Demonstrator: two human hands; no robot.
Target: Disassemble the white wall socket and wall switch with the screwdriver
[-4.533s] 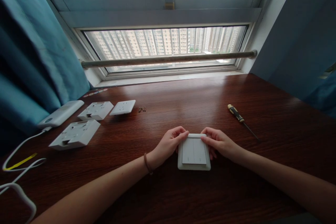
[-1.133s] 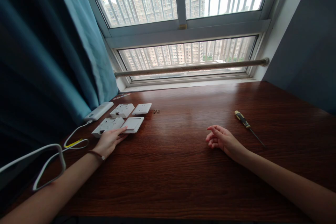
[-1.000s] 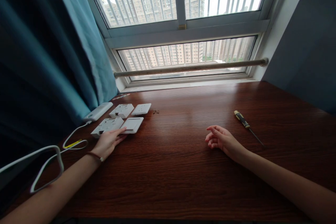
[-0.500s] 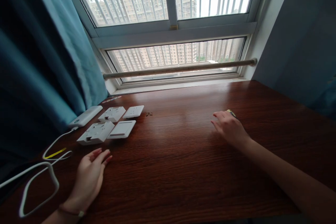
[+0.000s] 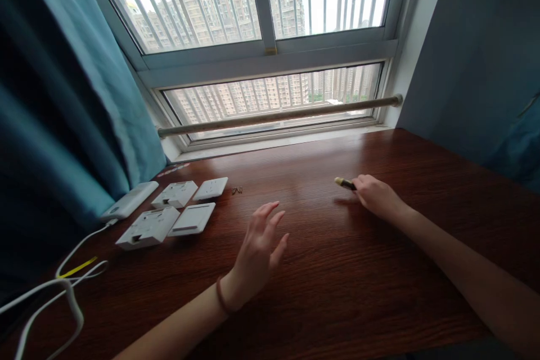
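Note:
My right hand (image 5: 377, 196) is closed around a small screwdriver (image 5: 345, 183) with a yellow and black handle; only the handle end sticks out to the left, just above the wooden table (image 5: 320, 270). My left hand (image 5: 259, 250) hovers open over the middle of the table, fingers spread, holding nothing. At the left lie several white switch parts: a flat switch plate (image 5: 192, 219), a switch base (image 5: 144, 228) beside it, another base (image 5: 174, 194) and a socket plate (image 5: 210, 188) behind them. Two small screws (image 5: 237, 190) lie right of the socket plate.
A white power bank (image 5: 129, 201) lies at the far left with white cables (image 5: 63, 287) trailing off the table's left edge. Teal curtain (image 5: 63, 101) hangs on the left. A window with a metal rail (image 5: 278, 115) runs along the back; a grey wall stands at right.
My right hand has closed on the screwdriver and lifted its handle end leftward. My left hand has swung from the table's left side to the middle, still open.

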